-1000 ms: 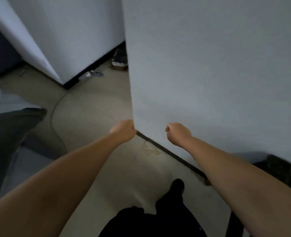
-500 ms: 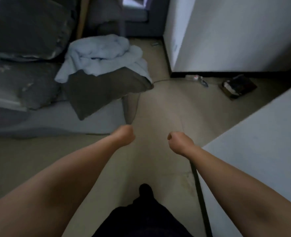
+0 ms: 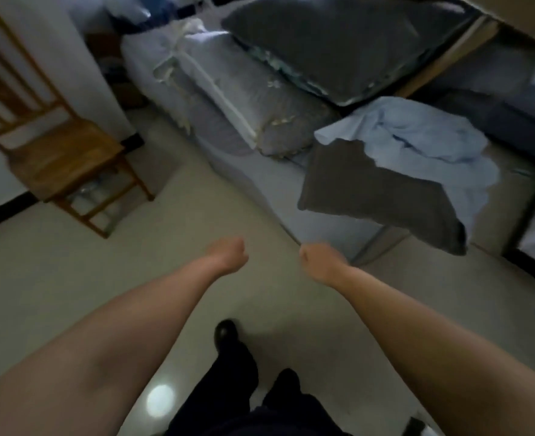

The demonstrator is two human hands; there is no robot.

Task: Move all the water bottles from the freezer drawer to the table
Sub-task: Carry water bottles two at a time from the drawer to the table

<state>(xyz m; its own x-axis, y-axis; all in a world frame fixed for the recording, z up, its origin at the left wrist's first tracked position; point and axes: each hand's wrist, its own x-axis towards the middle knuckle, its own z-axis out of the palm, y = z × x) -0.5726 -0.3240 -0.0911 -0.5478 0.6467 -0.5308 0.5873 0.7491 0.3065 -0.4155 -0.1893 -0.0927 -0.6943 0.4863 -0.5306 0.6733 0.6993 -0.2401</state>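
Both fists were curled and empty, the left hand [image 3: 228, 256] and right hand [image 3: 318, 262] level over the floor [image 3: 71, 294] short of the bed [image 3: 260, 171], with no bottles, freezer or counter in view.

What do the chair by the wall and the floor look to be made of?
The chair looks like wood with a warm brown finish: faint grain shows on the seat. The floor seems smooth, glossy tile or polished stone, since it mirrors a bright light spot.
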